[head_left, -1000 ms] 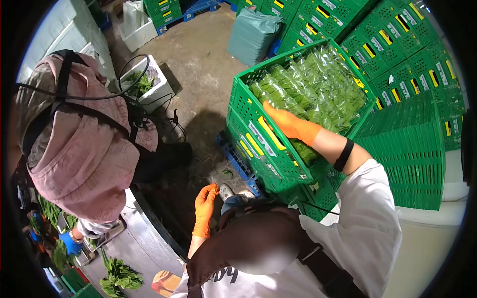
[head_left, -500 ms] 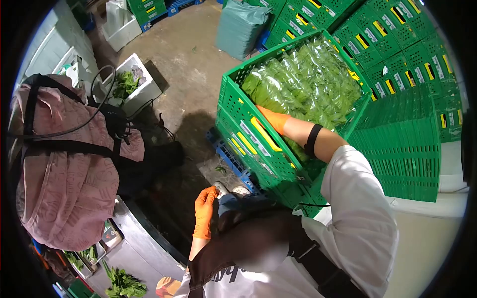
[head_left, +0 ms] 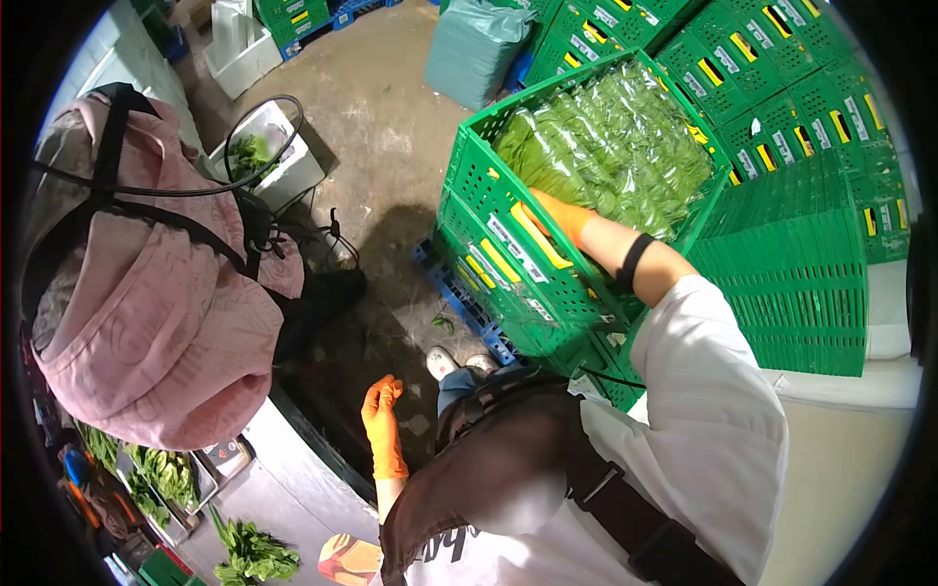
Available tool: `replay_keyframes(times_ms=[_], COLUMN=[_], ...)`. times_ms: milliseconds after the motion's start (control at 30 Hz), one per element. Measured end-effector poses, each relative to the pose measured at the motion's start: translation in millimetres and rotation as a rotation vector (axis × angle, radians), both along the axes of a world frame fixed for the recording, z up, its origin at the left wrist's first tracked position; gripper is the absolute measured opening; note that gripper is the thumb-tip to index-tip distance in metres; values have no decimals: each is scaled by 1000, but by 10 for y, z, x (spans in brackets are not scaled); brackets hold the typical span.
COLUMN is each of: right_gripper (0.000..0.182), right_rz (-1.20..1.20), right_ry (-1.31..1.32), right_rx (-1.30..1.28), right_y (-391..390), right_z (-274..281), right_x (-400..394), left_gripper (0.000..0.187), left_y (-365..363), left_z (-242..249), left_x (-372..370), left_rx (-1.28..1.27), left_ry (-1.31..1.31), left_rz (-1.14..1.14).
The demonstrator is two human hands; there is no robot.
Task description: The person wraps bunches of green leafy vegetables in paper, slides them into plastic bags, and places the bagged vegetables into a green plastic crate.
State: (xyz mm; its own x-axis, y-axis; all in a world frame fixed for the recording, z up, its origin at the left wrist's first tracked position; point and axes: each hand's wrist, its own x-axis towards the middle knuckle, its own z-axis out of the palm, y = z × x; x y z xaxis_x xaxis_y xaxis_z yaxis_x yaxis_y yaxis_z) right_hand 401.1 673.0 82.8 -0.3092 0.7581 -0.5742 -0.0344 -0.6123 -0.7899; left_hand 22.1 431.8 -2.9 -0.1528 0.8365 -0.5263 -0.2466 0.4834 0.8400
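My right hand (head_left: 560,217), in an orange glove, is inside a green crate (head_left: 476,186), against the clear-bagged leafy greens (head_left: 606,146) and close to the side wall with the yellow handle edge (head_left: 540,237). My fingertips are partly out of sight down there, so I can't tell whether they grip anything. The bags lie packed close together across the crate. A black band (head_left: 635,259) circles my right forearm.

My left hand (head_left: 382,422), gloved in orange too, is raised apart from the crate, near the worktop (head_left: 293,479), with its fingers curled in; I can't make out anything held in them.

The crate sits on top of other green crates, beside a blue pallet (head_left: 459,303). Nested green crates (head_left: 791,273) stand to the right, and a teal sack (head_left: 479,54) is beyond. On my left, a person in pink (head_left: 166,313) is by the worktop, where loose greens (head_left: 252,555) lie near trays of leaves (head_left: 166,479). A white box (head_left: 290,178) holding more leaves stands on the floor past that person.
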Motion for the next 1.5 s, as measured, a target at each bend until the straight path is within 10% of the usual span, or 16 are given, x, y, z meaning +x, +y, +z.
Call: replay_keyframes(times_ms=[167,267,333,500,733,867,900,967,1067,1200,1300,1500], right_gripper=[30,42,51,46,48,33,34,33,29,36,38,34], right_rz=[331,966,780,168,730,1391,1242,1110,855,1374,1735,1715], right_ry=[-112,-378,-821,-743,-894,-1147,-1086,-1249,-839,-728,-435,294], right_rx=[40,750,-109,-368,-476,204,680,693,746,956,1105,1519], right_y=[-456,-644,-672,-312,-441,-482,-515,-514,-706,-1332,-1817,-3550], right_z=[-1024,-283,72,-123,-5,891,1163,1787,2106,2224,1852,447], right_x=[745,804,702,1359,1026,626,555,95,-428,-1545,-2287,-3984], left_gripper=[29,29,29,29,25,29,29,35,40,39,38,62], left_y=[75,113,132,111,-157,-419,-512,-735,-1126,-1858,-2567,-4239], left_z=[8,-27,10,79,217,464,570,606,775,716,849,208], left_x=[103,192,252,301,361,552,613,671,621,400,51,-438], left_rx=[61,74,62,58,72,-35,21,8,-13,18,-105,-422], left_ry=[-41,-36,-36,-26,18,239,343,361,419,684,921,1246], left_rz=[-47,-94,-99,-127,-20,-98,-93,-43,-7,323,594,928])
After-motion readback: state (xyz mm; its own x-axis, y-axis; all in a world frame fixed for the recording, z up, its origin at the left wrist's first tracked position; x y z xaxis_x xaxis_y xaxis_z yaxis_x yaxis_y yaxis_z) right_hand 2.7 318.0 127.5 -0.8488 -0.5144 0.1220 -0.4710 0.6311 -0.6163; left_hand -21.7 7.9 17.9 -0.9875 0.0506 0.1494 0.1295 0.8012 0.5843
